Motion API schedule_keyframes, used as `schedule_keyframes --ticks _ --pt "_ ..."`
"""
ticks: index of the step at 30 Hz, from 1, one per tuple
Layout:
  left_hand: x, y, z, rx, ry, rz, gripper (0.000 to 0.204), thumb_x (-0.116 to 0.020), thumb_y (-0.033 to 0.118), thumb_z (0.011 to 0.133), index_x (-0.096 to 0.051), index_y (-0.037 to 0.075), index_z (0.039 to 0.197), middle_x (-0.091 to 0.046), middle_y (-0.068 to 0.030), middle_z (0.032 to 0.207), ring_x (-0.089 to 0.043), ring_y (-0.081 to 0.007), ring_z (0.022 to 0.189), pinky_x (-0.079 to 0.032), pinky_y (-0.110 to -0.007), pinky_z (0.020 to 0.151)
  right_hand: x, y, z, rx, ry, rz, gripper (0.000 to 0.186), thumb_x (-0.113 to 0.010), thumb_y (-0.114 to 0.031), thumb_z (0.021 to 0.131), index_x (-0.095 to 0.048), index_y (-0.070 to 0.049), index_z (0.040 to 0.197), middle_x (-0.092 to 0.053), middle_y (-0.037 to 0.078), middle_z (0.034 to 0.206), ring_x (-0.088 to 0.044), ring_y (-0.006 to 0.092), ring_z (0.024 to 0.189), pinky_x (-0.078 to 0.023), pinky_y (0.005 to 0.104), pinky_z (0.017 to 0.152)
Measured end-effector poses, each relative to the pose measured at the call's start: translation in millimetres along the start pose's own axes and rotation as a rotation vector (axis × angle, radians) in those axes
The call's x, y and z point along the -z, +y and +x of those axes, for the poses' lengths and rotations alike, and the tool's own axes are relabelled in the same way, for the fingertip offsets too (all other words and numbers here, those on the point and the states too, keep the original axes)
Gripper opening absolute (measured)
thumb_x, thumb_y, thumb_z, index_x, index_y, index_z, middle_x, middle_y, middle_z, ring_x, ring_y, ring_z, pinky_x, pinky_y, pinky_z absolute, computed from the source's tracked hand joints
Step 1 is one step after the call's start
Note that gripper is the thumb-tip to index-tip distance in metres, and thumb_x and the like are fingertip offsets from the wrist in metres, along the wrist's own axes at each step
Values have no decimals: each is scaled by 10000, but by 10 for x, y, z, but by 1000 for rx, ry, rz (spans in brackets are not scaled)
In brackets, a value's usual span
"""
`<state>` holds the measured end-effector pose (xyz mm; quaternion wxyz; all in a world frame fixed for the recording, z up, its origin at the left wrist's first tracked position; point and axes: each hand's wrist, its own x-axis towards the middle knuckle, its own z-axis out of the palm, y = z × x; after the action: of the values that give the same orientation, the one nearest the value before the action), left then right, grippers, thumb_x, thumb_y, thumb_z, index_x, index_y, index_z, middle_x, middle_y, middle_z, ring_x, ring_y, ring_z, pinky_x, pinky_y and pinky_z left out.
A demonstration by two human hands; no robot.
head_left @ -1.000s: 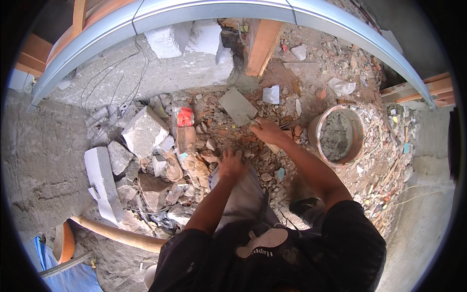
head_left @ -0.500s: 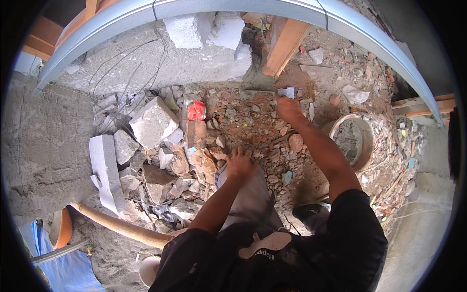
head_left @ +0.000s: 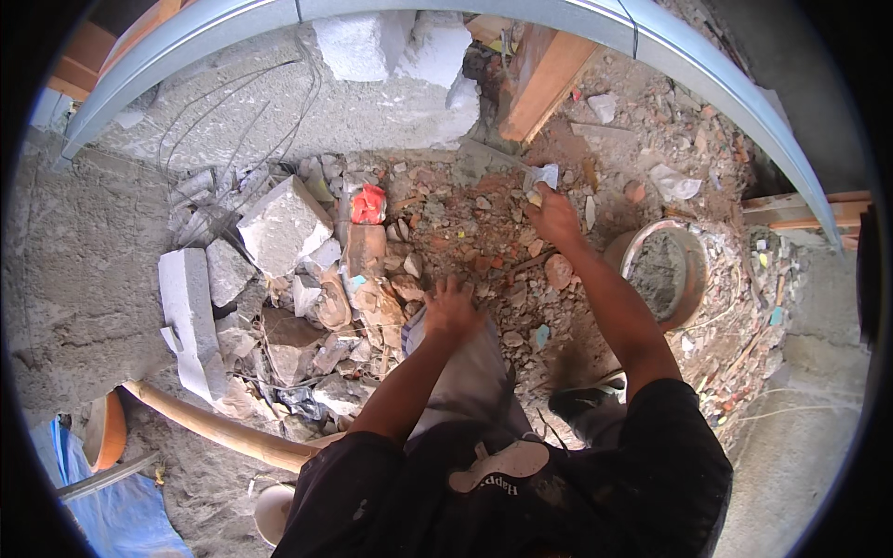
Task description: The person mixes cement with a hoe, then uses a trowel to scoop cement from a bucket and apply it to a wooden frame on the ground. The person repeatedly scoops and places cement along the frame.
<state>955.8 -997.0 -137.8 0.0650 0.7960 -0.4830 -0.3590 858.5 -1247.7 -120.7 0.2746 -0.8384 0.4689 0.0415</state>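
Note:
My right hand [head_left: 555, 219] is closed around the light-coloured handle of what looks like a trowel [head_left: 496, 155]. Its narrow grey blade points left, by the foot of the pale concrete block wall [head_left: 391, 121]. Just above that hand lies a small bluish-white scrap [head_left: 545, 175]. My left hand [head_left: 453, 310] rests on my bent knee with fingers spread and nothing in it. Broken brick and stone rubble [head_left: 465, 219] covers the ground between the hands and the wall. Right of my right forearm stands a round bucket [head_left: 690, 307] with grey mortar [head_left: 659, 274] inside.
Concrete chunks [head_left: 284, 228] and a crushed red can [head_left: 368, 205] lie to the left. A metal bar [head_left: 521, 11] arches across the top, over a wooden post [head_left: 551, 84]. Lower left are a bamboo pole [head_left: 219, 430], a white container [head_left: 274, 513] and a blue tarp [head_left: 126, 516].
The trowel blade has tilted, its tip rising toward the wall's base. My right hand has turned slightly, showing more of the handle. My left hand stays on the knee.

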Motion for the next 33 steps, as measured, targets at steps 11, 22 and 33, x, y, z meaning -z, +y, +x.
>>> schedule_keyframes --ticks 11,22,33 --pt "-20 53 -2 33 -33 24 577 -591 430 832 -508 103 1300 -348 -157 1421 -273 -338 1359 -239 -567 1082 -285 -59 -217 109 123 -19 485 -616 -196 828 -469 24 1234 -630 280 974 -617 429 904 -492 491 781" --pt "-97 -37 42 13 56 33 583 -609 431 805 -525 99 1276 -370 -159 1404 -291 -338 1347 -262 -550 1079 342 192 -1307 198 88 -24 439 -578 -264 847 -468 -25 1199 -554 245 1176 -595 418 980 -498 474 801" --pt "-42 174 -15 -9 7 135 594 -597 456 811 -538 68 1257 -359 -202 1416 -296 -360 1345 -272 -535 1079 2551 1110 -2413 -525 20 -614 292 -555 -160 859 -641 -37 1109 -675 185 978 -669 323 930 -549 399 787"
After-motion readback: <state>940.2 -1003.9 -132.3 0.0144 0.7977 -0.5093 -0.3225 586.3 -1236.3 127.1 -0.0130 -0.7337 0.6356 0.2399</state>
